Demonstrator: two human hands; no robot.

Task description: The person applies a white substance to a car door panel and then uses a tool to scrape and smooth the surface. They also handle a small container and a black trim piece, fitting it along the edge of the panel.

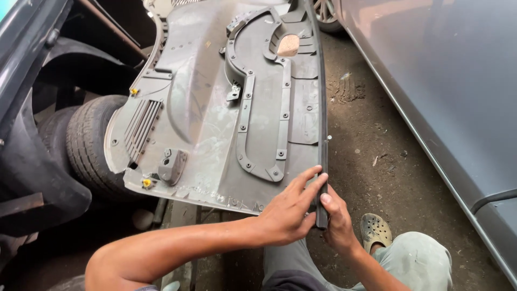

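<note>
Head view: black weatherstrip [323, 161] (door panel [215, 108] edge) is pinched by right hand [338, 218]; left hand [291, 207] is laid open beside it.

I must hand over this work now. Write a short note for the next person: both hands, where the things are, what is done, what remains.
Left hand: flat on the near end of the grey door panel, fingers at the black edge strip.
Right hand: pinching the strip's near end.
Panel lies inner side up, propped over a tyre, between two cars.
Done: strip looks seated along the far edge.
Left: the near end, under the hands, seems not yet settled.
</note>
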